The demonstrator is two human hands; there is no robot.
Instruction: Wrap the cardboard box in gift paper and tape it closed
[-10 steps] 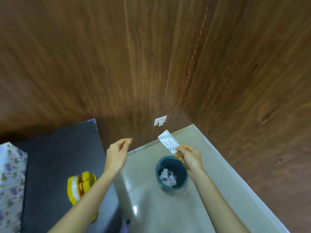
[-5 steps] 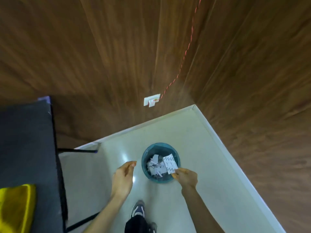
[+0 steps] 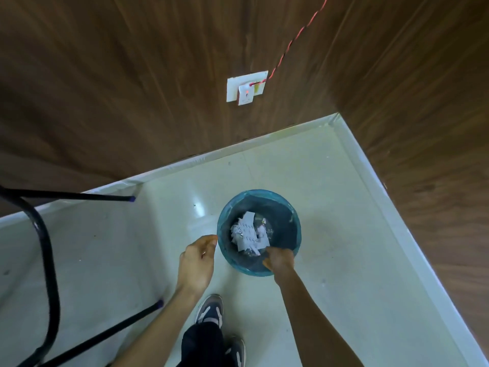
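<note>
I am looking down into a floor corner where a teal bin (image 3: 258, 232) stands on the pale floor (image 3: 330, 287), near the wood-panelled wall (image 3: 132, 88). My right hand (image 3: 280, 259) is over the near rim of the bin, lowered just inside it. Its fingers (image 3: 270, 252) point down toward the white paper scraps (image 3: 248, 234) heaped inside. I cannot tell whether they are pinched on a scrap or already apart, since the knuckles hide the tips. My reading is that the hand is held low so the offcut falls inside the bin rather than onto the floor.

My left hand (image 3: 197, 263) hovers beside the bin's left rim, apart from it, holding nothing. Its fingers are loosely curled, thumb and forefinger not meeting. I judge it is kept clear as a balance while I lean over.

The cardboard box and gift paper are not in view; only a black metal frame (image 3: 49, 260), seemingly table or chair legs, shows at left. A white wall socket (image 3: 246, 88) carries a red cable (image 3: 291, 46). My shoe (image 3: 210, 309) stands just short of the bin.

This appears to be waste disposal; how far the wrapping itself has got cannot be judged from here.
</note>
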